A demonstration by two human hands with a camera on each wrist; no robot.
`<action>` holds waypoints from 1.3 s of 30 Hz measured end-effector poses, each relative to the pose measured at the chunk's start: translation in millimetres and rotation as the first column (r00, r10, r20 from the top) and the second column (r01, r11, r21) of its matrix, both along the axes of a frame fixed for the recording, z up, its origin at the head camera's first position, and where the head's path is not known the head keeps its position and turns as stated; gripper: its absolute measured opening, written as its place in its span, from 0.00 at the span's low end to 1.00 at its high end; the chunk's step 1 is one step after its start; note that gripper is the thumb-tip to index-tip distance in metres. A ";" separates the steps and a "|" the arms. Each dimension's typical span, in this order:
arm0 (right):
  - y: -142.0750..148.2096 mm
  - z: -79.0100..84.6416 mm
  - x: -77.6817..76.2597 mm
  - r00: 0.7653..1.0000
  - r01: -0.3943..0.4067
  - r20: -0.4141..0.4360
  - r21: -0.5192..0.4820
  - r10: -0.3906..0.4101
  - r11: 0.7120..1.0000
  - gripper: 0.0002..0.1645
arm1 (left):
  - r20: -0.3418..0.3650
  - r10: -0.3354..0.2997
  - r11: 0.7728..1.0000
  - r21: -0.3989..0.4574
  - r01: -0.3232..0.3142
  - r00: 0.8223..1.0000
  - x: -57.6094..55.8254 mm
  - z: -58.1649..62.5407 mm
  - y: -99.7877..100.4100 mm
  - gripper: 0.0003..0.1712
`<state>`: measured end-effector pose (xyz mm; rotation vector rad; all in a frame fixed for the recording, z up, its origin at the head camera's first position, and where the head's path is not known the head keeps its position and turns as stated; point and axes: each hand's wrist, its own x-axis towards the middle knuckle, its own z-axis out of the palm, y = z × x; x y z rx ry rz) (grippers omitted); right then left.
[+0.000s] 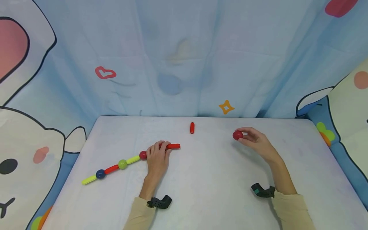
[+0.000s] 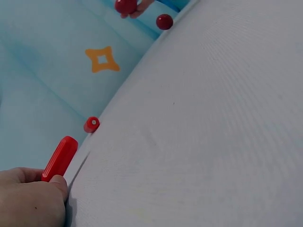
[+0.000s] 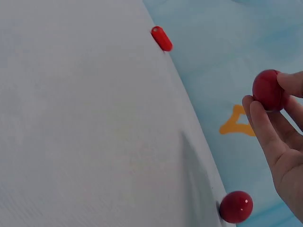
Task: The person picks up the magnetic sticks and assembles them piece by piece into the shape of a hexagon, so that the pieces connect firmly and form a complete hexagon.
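My left hand [image 1: 157, 158] grips the right end of a chain of rods and balls, its thumb and fingers pinching a red rod [image 2: 61, 158] whose tip sticks out past them. Leftward from the hand run a red ball [image 1: 142, 155], a yellow-green rod [image 1: 133, 159], a green ball [image 1: 122, 164], a red rod [image 1: 111, 169], a blue ball [image 1: 100, 174] and another yellow-green rod [image 1: 89, 179]. The stretch under the palm is hidden. Over the right side of the table, my right hand [image 1: 258, 143] pinches a loose red ball [image 3: 269, 90] in its fingertips.
A single red rod [image 1: 192, 127] lies near the table's back edge, between the hands. Another red ball [image 3: 236, 206] rests on the table, hidden in the head view. Behind the white tabletop [image 1: 207, 185] hangs a blue printed curtain [image 1: 184, 38].
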<state>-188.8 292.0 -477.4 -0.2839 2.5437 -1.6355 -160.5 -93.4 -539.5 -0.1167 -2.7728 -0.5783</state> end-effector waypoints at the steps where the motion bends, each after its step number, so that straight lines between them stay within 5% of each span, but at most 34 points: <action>1: -2.7 -0.2 -0.3 1.000 0.010 0.009 0.001 -0.010 1.000 0.28 | -0.003 -0.004 1.000 -0.001 0.004 1.000 0.0 0.2 0.2 0.20; 11: -40.2 -2.2 3.8 0.989 -0.030 0.143 0.002 0.029 1.000 0.33 | 0.010 -0.039 0.999 -0.011 0.040 0.999 0.3 0.3 2.4 0.20; 25: -100.7 -25.8 18.2 0.958 -0.278 0.074 0.019 0.276 0.960 0.26 | -0.023 -0.154 0.987 -0.058 0.153 0.988 0.0 -1.2 5.8 0.21; 39: -114.6 -28.4 24.2 0.963 -0.257 0.099 0.039 0.252 0.966 0.25 | 0.011 -0.244 0.969 -0.044 0.244 0.970 7.3 4.3 10.4 0.19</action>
